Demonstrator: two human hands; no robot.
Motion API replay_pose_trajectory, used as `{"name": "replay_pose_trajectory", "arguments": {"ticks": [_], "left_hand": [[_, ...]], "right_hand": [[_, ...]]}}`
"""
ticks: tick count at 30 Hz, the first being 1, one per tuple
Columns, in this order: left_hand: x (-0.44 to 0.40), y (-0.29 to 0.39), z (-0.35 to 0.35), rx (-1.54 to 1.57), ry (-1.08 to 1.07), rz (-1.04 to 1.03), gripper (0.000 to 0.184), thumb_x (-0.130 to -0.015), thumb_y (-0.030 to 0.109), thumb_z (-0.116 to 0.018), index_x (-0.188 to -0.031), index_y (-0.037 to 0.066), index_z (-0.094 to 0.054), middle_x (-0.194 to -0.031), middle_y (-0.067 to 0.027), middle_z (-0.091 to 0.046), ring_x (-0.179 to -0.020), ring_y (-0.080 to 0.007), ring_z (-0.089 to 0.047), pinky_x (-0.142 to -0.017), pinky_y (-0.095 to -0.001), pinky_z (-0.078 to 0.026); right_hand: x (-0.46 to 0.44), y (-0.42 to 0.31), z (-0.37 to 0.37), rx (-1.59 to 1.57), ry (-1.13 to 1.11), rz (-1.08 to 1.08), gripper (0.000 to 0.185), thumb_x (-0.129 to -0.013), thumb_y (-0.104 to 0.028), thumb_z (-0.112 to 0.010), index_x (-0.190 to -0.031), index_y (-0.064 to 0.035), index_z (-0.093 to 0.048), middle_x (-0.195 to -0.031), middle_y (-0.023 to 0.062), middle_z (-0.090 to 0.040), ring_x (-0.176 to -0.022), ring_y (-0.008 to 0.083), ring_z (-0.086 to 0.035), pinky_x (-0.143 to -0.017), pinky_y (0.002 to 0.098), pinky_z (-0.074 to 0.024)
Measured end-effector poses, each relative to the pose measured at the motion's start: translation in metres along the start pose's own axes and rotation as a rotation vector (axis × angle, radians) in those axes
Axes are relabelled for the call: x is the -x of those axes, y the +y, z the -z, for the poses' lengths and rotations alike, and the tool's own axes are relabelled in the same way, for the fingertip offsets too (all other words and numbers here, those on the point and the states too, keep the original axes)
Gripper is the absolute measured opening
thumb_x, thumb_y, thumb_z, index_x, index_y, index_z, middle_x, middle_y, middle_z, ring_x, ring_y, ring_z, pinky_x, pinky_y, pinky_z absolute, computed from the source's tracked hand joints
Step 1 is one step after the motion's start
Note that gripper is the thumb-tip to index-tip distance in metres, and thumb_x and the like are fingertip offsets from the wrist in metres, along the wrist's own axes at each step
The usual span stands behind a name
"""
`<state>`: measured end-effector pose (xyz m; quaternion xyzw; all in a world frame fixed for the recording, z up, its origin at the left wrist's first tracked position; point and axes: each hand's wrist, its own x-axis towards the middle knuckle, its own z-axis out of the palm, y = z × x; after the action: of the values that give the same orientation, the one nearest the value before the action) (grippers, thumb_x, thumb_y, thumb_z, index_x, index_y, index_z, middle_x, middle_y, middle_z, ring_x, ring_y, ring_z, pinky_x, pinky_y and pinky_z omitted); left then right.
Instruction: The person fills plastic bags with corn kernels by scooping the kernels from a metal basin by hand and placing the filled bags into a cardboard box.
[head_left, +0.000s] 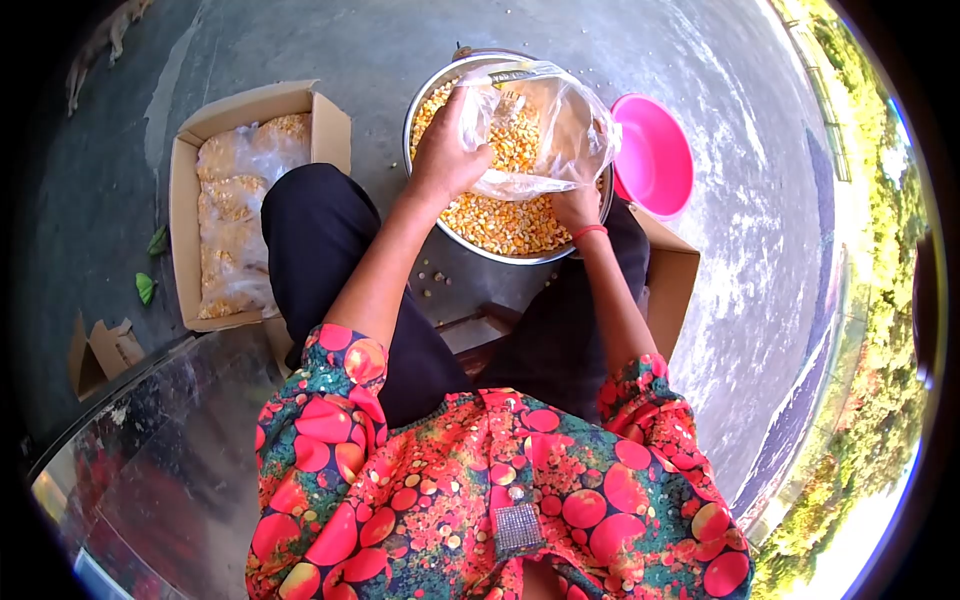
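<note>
A clear plastic bag (585, 130) is spread open over the far and right part of a metal basin (500, 257), overhanging the basin's right edge towards a pink plastic basin (660, 160). The left hand (450, 150) is closed on the film at the left of the bag's mouth, its thumb pointing in across the opening. The right hand (577, 207) has hold of the near-right lip, just inside the metal basin's near-right edge; its fingertips are hidden by the film.

The film looks thin, limp and slick — light by itself, likely to fold shut if one side is let go, and easily stretched or torn by a hard pinch. Two wide holds on opposite sides of the lip should suit it best, with gathered film rather than a single layer between thumb and fingers. Dried corn kernels (510, 230) fill the metal basin, loose and hard; they would probably run like gravel and make any bagful heavy and sagging, better borne from beneath. Whether the kernels visible at the mouth lie inside the bag or behind its film, I cannot tell.
</note>
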<state>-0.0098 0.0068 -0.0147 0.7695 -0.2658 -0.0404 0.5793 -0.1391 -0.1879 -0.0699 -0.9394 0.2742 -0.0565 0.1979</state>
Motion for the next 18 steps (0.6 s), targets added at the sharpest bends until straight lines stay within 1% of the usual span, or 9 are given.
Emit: {"name": "replay_pose_trajectory", "arguments": {"ticks": [2,6,8,9,11,13,16,17,18], "left_hand": [[0.000,0.002,0.000,0.025,-0.028,0.008,0.071,-0.066,0.008,-0.058,-0.130,0.000,-0.029,-0.117,-0.0229,-0.048,-0.109,-0.0289,-0.049,-0.091,-0.0320,-0.039],[0.000,0.005,0.001,0.086,-0.022,0.022,0.072,-0.065,0.008,-0.059,-0.130,-0.001,-0.029,-0.117,-0.0216,-0.049,-0.107,-0.0261,-0.050,-0.090,-0.0309,-0.040],[-0.001,0.002,-0.001,0.153,-0.030,0.039,0.071,-0.066,0.007,-0.059,-0.130,-0.001,-0.030,-0.117,-0.0206,-0.049,-0.107,-0.0252,-0.050,-0.089,-0.0306,-0.040],[-0.001,-0.005,-0.005,0.215,0.007,0.029,0.071,-0.066,0.005,-0.060,-0.129,-0.001,-0.030,-0.117,-0.0193,-0.049,-0.107,-0.0245,-0.050,-0.089,-0.0304,-0.040],[-0.006,-0.012,-0.008,0.275,0.043,0.018,0.070,-0.066,0.004,-0.060,-0.129,-0.001,-0.030,-0.117,-0.0180,-0.048,-0.107,-0.0237,-0.049,-0.088,-0.0302,-0.040],[-0.009,-0.014,-0.007,0.428,0.050,0.052,0.070,-0.067,0.003,-0.060,-0.130,0.000,-0.030,-0.117,-0.0160,-0.048,-0.108,-0.0237,-0.049,-0.089,-0.0305,-0.040],[-0.007,-0.011,-0.006,0.339,0.016,0.075,0.070,-0.068,0.004,-0.061,-0.130,0.001,-0.029,-0.117,-0.0166,-0.048,-0.107,-0.0234,-0.049,-0.089,-0.0307,-0.040],[-0.006,-0.009,-0.006,0.339,0.015,0.076,0.070,-0.068,0.004,-0.061,-0.130,0.001,-0.029,-0.117,-0.0166,-0.048,-0.107,-0.0234,-0.049,-0.089,-0.0307,-0.040],[-0.004,-0.007,-0.006,0.238,0.010,0.063,0.069,-0.068,0.005,-0.060,-0.130,0.001,-0.030,-0.117,-0.0176,-0.049,-0.106,-0.0239,-0.050,-0.088,-0.0310,-0.040]], "right_hand": [[0.004,-0.011,-0.009,0.240,0.047,0.116,0.033,-0.077,-0.025,-0.052,-0.108,-0.0141,-0.053,-0.107,0.0126,-0.052,-0.100,0.0292,-0.050,-0.078,0.0493,-0.0391],[0.005,-0.018,-0.011,0.196,0.177,0.184,0.028,-0.077,-0.023,-0.052,-0.102,-0.0120,-0.055,-0.105,0.0115,-0.053,-0.096,0.0302,-0.052,-0.075,0.0453,-0.0415],[-0.002,-0.008,-0.018,0.131,0.133,0.258,0.025,-0.080,-0.013,-0.052,-0.103,-0.0048,-0.054,-0.093,0.0108,-0.058,-0.090,0.0263,-0.055,-0.077,0.0335,-0.0414],[-0.006,0.001,-0.028,0.129,0.131,0.258,0.025,-0.080,-0.013,-0.052,-0.103,-0.0048,-0.054,-0.093,0.0108,-0.058,-0.090,0.0263,-0.055,-0.077,0.0335,-0.0414],[-0.015,0.019,-0.047,-0.383,0.019,0.036,0.017,-0.085,-0.009,-0.048,-0.098,-0.0015,-0.054,-0.089,0.0053,-0.058,-0.083,0.0159,-0.053,-0.071,0.0283,-0.0428],[-0.018,0.021,-0.045,-0.412,-0.013,0.054,0.015,-0.087,-0.008,-0.045,-0.097,-0.0019,-0.054,-0.088,0.0037,-0.057,-0.080,0.0124,-0.051,-0.069,0.0266,-0.0429],[-0.022,0.029,-0.044,-0.300,-0.046,0.085,0.014,-0.089,-0.006,-0.042,-0.093,-0.0039,-0.055,-0.085,0.0029,-0.056,-0.075,0.0093,-0.049,-0.067,0.0256,-0.0432],[-0.028,0.035,-0.052,-0.627,-0.016,0.011,0.013,-0.088,-0.006,-0.043,-0.092,-0.0047,-0.055,-0.083,0.0025,-0.055,-0.074,0.0098,-0.050,-0.065,0.0252,-0.0434],[-0.025,0.027,-0.046,-0.681,0.016,-0.031,0.012,-0.088,-0.009,-0.045,-0.091,-0.0047,-0.056,-0.080,0.0019,-0.054,-0.071,0.0114,-0.051,-0.062,0.0246,-0.0440]]}}
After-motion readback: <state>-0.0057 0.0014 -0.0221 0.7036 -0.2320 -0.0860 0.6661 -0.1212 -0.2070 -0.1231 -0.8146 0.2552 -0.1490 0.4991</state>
